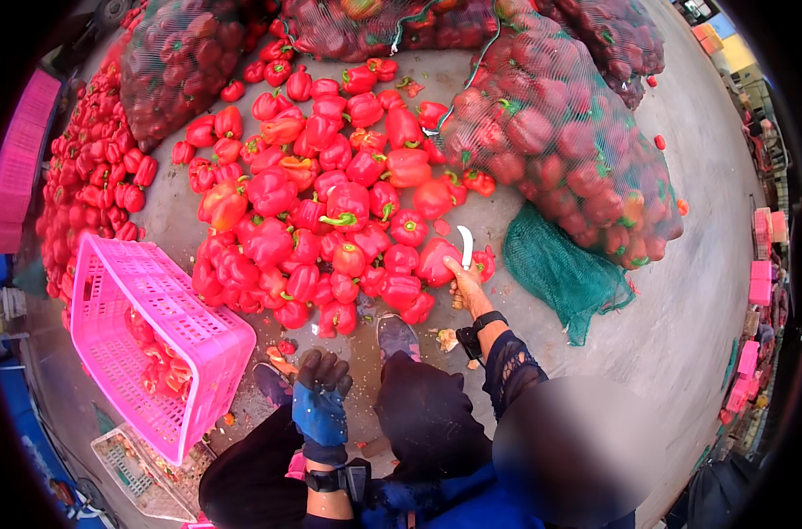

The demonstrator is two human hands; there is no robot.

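Gripping a knife [466, 248], the right hand [468, 286] is bare and closed on the handle, at the near right edge of the loose peppers [344, 201]. The blade is short, pale and hooked, and points away from the person. One red pepper [436, 263] lies just left of this hand; whether the two touch cannot be determined.

The left hand [321, 397] wears a blue glove with dark fingers and is well apart from the right. It is raised over the person's lap, back uppermost, fingers close together. The palm is hidden, so whether it holds anything cannot be told. Dark bands are worn on both wrists.

The loose peppers lie heaped on the grey floor [705, 238] beyond the shoes [397, 335]; most are red, a few tinged orange, several with green stems. To the left, a pink crate [225, 339] sits tilted, with red pieces [160, 357] inside. A white crate [123, 463] is partly hidden below it; its contents are too small to identify.

To the right, a full net sack [564, 132] of peppers lies on its side. A green sack [560, 269] lies slack at its near side. Further filled sacks [176, 70] stand at the far edge, and a second heap [101, 176] of peppers extends along the left.
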